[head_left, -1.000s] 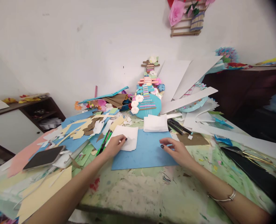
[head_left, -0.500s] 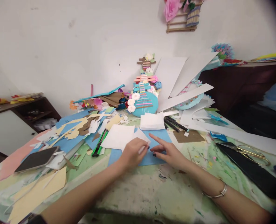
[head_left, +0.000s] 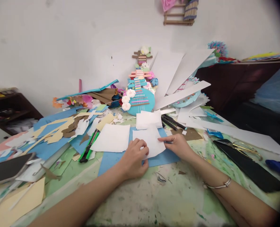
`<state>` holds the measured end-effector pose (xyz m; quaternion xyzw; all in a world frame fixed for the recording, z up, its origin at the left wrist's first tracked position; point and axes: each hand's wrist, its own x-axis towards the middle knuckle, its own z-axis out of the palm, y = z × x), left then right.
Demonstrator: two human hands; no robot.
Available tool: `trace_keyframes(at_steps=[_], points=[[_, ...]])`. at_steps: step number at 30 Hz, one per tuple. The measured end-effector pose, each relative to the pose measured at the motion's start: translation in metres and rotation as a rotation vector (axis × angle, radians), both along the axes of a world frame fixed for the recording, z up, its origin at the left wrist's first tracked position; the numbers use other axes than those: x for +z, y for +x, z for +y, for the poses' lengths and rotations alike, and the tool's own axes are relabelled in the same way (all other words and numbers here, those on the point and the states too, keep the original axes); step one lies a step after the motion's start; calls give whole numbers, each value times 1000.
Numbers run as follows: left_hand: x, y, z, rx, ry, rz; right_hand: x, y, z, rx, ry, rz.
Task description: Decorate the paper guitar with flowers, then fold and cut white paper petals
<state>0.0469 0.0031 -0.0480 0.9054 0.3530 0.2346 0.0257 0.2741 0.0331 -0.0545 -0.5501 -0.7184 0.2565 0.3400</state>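
from the head camera, a pale wall point(head_left: 83, 47) rises behind a paint-marked table point(head_left: 135, 201) strewn with paper scraps. take the top white sheet point(head_left: 147, 135) as the dial's centre: it lies over a blue sheet point(head_left: 108, 164), between the two hands. the left hand point(head_left: 135, 159) sits at seven o'clock, fingers curled closely over the near edge; whether they pinch or merely press it, i cannot tell. the right hand point(head_left: 179, 146), at three o'clock, has index finger and thumb nearly together, seemingly nipping the sheet's right edge. at nine o'clock lies a white stack point(head_left: 113, 137), with a green cutter point(head_left: 90, 145) just beyond; at twelve, a smaller white pile point(head_left: 149, 119), then a turquoise instrument model point(head_left: 142, 101); at two, dark pens point(head_left: 174, 122); well out at three, gold-handled scissors point(head_left: 247, 149).

for positioning the sheet well, i'd keep both grips light, square its edges by small nudges, and avoid creasing the corners.

no brand or writing is readable; any print on the blue packet point(head_left: 214, 133), towards three, is too small.
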Motion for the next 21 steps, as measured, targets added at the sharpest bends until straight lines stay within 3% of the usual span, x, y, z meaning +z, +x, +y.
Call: trace_keyframes(at_steps=[4,7,13,17,21], points=[[0,-6,5,-28,3,27,4,8,3,86,-26,-64],[1,-7,9,-37,-54,33,10,12,0,228,38,-174],[2,-4,7,-66,-97,67,14,9,-6,315,171,-307],[0,-3,6,-68,-112,77,15,8,-7,268,217,-260],[1,-7,12,-89,-140,33,13,13,-2,233,164,-209]])
